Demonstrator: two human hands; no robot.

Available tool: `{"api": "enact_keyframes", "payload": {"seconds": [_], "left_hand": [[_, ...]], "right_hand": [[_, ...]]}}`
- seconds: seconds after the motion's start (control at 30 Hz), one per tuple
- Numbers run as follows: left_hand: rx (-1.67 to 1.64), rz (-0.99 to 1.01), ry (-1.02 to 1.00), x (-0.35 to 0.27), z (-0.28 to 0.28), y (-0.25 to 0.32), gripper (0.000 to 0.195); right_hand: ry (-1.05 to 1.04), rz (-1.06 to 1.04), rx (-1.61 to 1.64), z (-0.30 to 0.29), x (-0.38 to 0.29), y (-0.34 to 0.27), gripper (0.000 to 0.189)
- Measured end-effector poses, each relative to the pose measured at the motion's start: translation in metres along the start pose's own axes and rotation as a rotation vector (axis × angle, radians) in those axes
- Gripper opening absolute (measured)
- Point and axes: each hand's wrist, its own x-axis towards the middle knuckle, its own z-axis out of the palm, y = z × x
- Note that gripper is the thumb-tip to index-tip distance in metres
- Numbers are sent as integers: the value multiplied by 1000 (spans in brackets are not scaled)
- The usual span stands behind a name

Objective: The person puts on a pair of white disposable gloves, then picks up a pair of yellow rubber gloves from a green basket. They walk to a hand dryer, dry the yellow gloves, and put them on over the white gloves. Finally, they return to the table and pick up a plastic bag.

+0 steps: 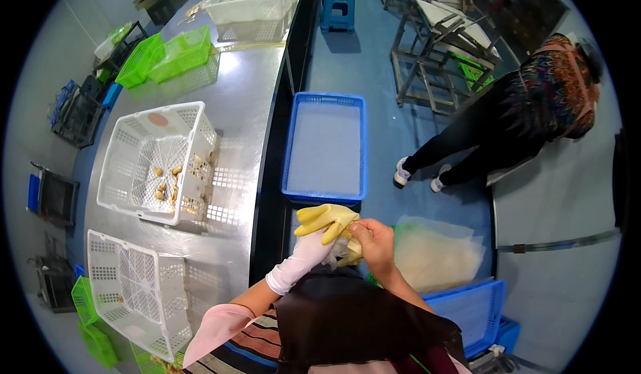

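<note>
My left hand (311,250) wears a thin white glove that reaches over the wrist. Its fingers are partly hidden behind a yellow rubber glove (328,217), which it grips from below. The thumb and fingers of my bare right hand (374,244) pinch the same yellow glove at its right side. Between the hands hangs a crumpled, whitish translucent thing (338,254), perhaps another thin glove. More yellow rubber shows just below it. Both hands are above the dark apron (350,319) on my lap, close to a blue mesh-bottomed tray (326,146).
A steel table (240,123) on the left bears a white basket (150,161) with several tan mushroom-like pieces, another white basket (137,289) and green baskets (183,56). Mesh sheets (435,254) lie at right. A person (541,98) stands beyond, near a metal rack (425,68); a blue stool (338,6) stands ahead.
</note>
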Motion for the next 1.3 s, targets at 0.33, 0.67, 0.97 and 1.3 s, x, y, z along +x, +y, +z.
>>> {"api": "enact_keyframes", "payload": {"seconds": [0.33,0.67,0.97,1.3], "left_hand": [[-976,-219,-9,16,34,56,30],[-1061,-396,-63,18,55,61,23],[-873,-341,-178,15,62,70,24],[-828,-404,-147,16,62,71,28]], "right_hand": [[305,-431,-430,-44,3,3,14],[111,-928,-864,-80,-4,-26,12],[237,-709,-617,-89,-19,-19,2],[456,-470,-318,-94,-32,-16,8]]}}
